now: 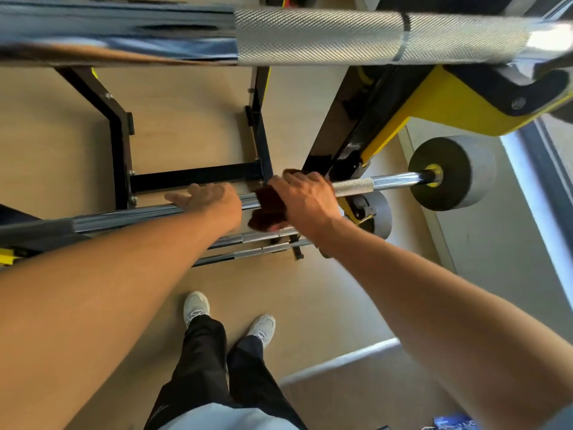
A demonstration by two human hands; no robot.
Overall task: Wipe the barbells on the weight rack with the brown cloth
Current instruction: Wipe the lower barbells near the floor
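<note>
A chrome barbell [387, 180] lies across the black and yellow weight rack [403, 119], with a grey weight [459, 172] on its right end. My right hand [305, 201] grips the brown cloth [266, 206], which is wrapped round this bar near its knurled part. My left hand [207, 198] rests on the same bar just left of the cloth, fingers stretched out. A second barbell [325, 35] runs across the top of the view, very close to the camera. Lower bars [248, 251] show beneath my hands.
The rack's black frame [121, 150] stands on a tan floor [310, 305]. A smaller grey weight [379, 215] sits below the wiped bar. My legs and white shoes [229, 318] are below, a blue object [454, 422] at the bottom right, and a window ledge [533, 187] on the right.
</note>
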